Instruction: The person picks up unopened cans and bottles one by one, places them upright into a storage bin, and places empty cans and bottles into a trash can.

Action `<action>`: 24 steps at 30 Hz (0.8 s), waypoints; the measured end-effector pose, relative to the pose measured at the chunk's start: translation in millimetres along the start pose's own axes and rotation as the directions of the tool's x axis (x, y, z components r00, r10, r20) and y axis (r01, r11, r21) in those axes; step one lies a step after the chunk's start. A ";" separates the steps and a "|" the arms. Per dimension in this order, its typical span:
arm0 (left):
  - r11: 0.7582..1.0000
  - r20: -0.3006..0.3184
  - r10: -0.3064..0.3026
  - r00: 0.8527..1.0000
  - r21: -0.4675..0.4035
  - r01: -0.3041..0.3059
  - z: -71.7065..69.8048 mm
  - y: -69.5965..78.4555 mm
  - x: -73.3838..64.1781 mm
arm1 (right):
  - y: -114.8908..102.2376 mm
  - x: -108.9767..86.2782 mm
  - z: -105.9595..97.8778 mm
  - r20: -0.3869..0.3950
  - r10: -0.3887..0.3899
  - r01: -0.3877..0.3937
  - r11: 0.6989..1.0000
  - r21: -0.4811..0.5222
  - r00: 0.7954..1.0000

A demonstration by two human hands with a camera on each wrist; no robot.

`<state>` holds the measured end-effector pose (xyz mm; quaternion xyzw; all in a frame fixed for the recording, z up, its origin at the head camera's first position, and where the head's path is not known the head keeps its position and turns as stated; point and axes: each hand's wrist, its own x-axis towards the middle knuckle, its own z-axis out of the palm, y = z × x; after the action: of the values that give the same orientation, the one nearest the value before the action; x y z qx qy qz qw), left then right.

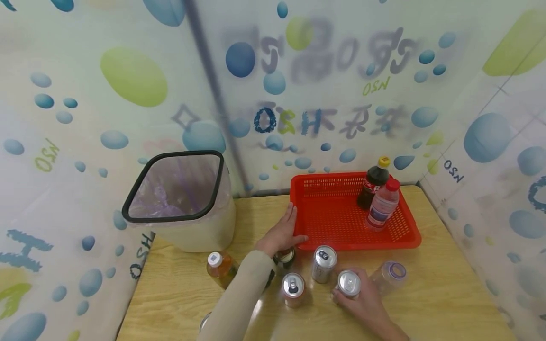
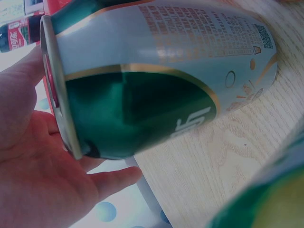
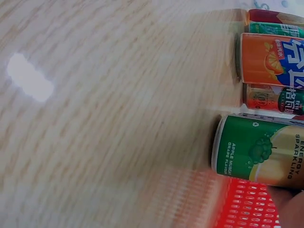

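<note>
My left hand (image 1: 281, 234) lies at the near left corner of the red basket (image 1: 300, 180), its fingers straight along the side and the thumb over the front rim. Close below that hand stands a green and white can (image 2: 142, 109), mostly hidden by the arm in the head view. My right hand (image 1: 367, 303) grips a green and gold drink can (image 3: 259, 149), seen from its silver top in the head view. Beside it are a silver-topped can (image 1: 324, 263), an orange can (image 3: 266, 59) and a clear bottle with a purple-rimmed top (image 1: 390, 277).
A cola bottle (image 1: 373, 184) and a pink-labelled bottle with a red cap (image 1: 384, 206) stand in the basket's right part. To the left is a lined white bin (image 1: 204, 232) with a black rim. An amber drink bottle (image 1: 222, 270) stands left of my left arm, another can (image 1: 204, 322) nearer.
</note>
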<state>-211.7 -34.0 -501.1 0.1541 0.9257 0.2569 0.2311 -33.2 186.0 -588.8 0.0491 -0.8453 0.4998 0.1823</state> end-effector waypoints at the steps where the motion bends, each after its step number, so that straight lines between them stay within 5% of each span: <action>1: 1.000 -0.001 0.002 1.000 -0.001 -0.002 0.0 0.0 0.1 | -0.8 -0.3 -0.7 -0.005 -0.008 0.008 1.000 0.007 1.000; 15: 1.000 -0.001 0.007 1.000 -0.027 -0.007 -0.4 -0.6 -1.3 | -38.1 8.7 -28.1 0.001 -0.167 0.164 0.971 0.173 0.986; 24: 0.999 -0.005 -0.001 1.000 -0.038 0.001 0.0 -1.0 -0.7 | -67.3 15.9 -48.6 0.031 -0.177 0.165 0.959 0.232 0.984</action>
<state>-211.3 -35.1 -501.4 0.1486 0.9213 0.2746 0.2316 -17.5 196.1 -506.4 0.1555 -0.7791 0.5747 0.1963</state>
